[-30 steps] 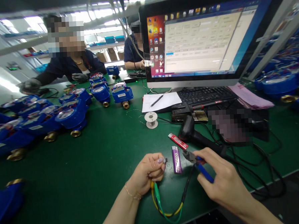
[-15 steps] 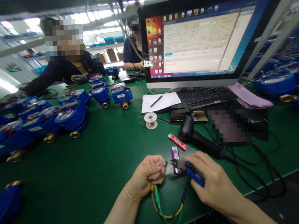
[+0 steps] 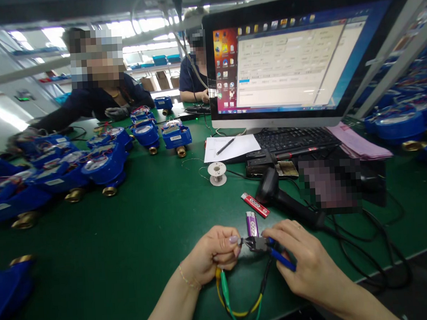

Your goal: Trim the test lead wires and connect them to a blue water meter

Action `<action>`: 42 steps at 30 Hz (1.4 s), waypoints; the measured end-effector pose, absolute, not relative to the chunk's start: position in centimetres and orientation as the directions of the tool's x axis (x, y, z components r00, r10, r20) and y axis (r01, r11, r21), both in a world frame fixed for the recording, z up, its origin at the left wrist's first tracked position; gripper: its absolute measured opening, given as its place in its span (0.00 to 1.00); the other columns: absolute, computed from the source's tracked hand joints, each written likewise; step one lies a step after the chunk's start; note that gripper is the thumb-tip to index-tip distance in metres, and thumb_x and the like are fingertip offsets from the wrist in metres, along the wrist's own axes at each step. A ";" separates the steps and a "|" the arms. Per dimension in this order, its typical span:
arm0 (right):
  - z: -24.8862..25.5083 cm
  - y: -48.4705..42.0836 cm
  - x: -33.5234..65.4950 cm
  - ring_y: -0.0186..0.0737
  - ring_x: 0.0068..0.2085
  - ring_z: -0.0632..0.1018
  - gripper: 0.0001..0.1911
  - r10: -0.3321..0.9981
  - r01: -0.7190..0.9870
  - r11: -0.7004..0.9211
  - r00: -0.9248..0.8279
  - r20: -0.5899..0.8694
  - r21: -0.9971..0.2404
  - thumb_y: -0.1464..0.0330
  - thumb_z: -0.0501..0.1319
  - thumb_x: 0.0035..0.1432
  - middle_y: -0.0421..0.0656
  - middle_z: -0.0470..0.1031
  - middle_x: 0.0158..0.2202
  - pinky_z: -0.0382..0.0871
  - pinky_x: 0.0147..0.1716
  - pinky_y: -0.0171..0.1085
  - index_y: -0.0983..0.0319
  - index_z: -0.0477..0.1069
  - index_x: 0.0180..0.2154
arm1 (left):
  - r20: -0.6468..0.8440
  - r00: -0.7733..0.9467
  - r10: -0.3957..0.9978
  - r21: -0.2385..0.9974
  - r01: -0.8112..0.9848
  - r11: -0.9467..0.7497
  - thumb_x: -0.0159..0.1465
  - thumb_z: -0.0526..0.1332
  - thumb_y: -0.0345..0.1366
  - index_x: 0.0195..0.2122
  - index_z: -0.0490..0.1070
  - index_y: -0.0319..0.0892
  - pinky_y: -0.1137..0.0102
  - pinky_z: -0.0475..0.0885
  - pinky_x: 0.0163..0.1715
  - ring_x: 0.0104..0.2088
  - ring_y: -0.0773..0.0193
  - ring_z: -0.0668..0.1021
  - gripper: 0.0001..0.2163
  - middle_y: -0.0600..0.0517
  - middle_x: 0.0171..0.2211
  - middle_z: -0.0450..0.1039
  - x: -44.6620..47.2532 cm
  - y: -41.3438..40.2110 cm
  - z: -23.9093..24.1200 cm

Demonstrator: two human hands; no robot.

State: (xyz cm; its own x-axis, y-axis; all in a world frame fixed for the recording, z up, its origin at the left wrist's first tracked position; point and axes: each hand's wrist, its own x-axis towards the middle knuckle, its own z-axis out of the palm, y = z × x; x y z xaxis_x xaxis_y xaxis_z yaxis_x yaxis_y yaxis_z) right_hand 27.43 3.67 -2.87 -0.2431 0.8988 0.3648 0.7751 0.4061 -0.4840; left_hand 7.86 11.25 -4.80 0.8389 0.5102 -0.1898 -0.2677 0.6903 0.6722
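Note:
My left hand (image 3: pixel 211 258) is closed in a pinch on a small dark clip end of a bundle of yellow, green and black wires (image 3: pixel 238 297) that loops down to the table's front edge. My right hand (image 3: pixel 305 265) grips blue-handled cutters (image 3: pixel 266 247), and their jaws touch the clip at my left fingertips. A purple lighter (image 3: pixel 251 223) lies just behind the cutters, a red lighter (image 3: pixel 255 205) a little farther back.
A black barcode scanner (image 3: pixel 283 199) with its cable lies right of the lighters. Behind stand a wire spool (image 3: pixel 217 172), paper with a pen (image 3: pixel 229 146), a keyboard (image 3: pixel 291 139) and a monitor (image 3: pixel 297 60). Blue water meters (image 3: pixel 102 166) crowd the left; two people sit across the green table (image 3: pixel 139 240).
My right hand brought the cutters leftward until the jaws met the clip in my left fingers. Both hands sit slightly lower in view. The person at the far left drew an arm back.

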 end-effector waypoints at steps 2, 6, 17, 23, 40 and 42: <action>-3.1 3.6 27.3 0.40 0.37 0.68 0.21 0.894 0.770 0.411 -0.238 0.379 -0.488 0.82 0.51 0.47 0.43 0.66 0.36 0.66 0.39 0.43 0.60 0.63 0.43 | -0.192 0.840 0.507 0.672 -0.264 0.692 0.53 0.65 0.38 0.21 0.66 0.35 0.77 0.41 0.12 0.10 0.80 0.45 0.12 0.64 0.08 0.46 7.9 11.3 -4.8; -3.1 3.5 27.4 0.38 0.38 0.70 0.20 0.918 0.727 0.370 -0.190 0.348 -0.578 0.81 0.51 0.45 0.42 0.67 0.35 0.67 0.37 0.38 0.59 0.63 0.41 | -0.188 0.838 0.512 0.675 -0.269 0.687 0.53 0.65 0.38 0.22 0.66 0.35 0.77 0.41 0.13 0.10 0.80 0.46 0.12 0.64 0.08 0.45 7.8 11.4 -4.9; -3.4 4.0 28.0 0.41 0.41 0.69 0.24 0.896 0.804 0.389 -0.217 0.388 -0.449 0.81 0.51 0.45 0.43 0.66 0.39 0.67 0.40 0.42 0.59 0.60 0.45 | -0.176 0.837 0.518 0.660 -0.290 0.693 0.50 0.66 0.38 0.20 0.65 0.36 0.77 0.41 0.11 0.09 0.80 0.44 0.13 0.65 0.07 0.45 7.9 11.4 -4.9; -3.8 4.0 27.5 0.42 0.39 0.68 0.24 0.889 0.780 0.420 -0.251 0.383 -0.464 0.82 0.51 0.45 0.44 0.66 0.38 0.66 0.41 0.46 0.59 0.61 0.45 | -0.179 0.852 0.491 0.656 -0.269 0.706 0.51 0.66 0.38 0.21 0.65 0.35 0.78 0.42 0.11 0.09 0.80 0.44 0.13 0.64 0.07 0.46 7.7 11.4 -5.2; -3.6 4.1 27.6 0.40 0.37 0.69 0.21 0.870 0.745 0.466 -0.288 0.399 -0.477 0.81 0.51 0.48 0.44 0.67 0.36 0.67 0.38 0.43 0.60 0.62 0.44 | -0.188 0.879 0.438 0.649 -0.224 0.727 0.52 0.65 0.39 0.21 0.65 0.35 0.77 0.40 0.11 0.09 0.81 0.44 0.13 0.64 0.08 0.46 7.7 11.5 -5.1; -3.6 4.1 27.7 0.40 0.37 0.69 0.21 0.865 0.745 0.474 -0.293 0.406 -0.471 0.81 0.50 0.48 0.44 0.67 0.36 0.67 0.38 0.43 0.60 0.62 0.44 | -0.200 0.878 0.435 0.650 -0.213 0.729 0.52 0.65 0.39 0.21 0.65 0.35 0.77 0.40 0.11 0.09 0.81 0.44 0.13 0.64 0.08 0.47 7.7 11.5 -5.1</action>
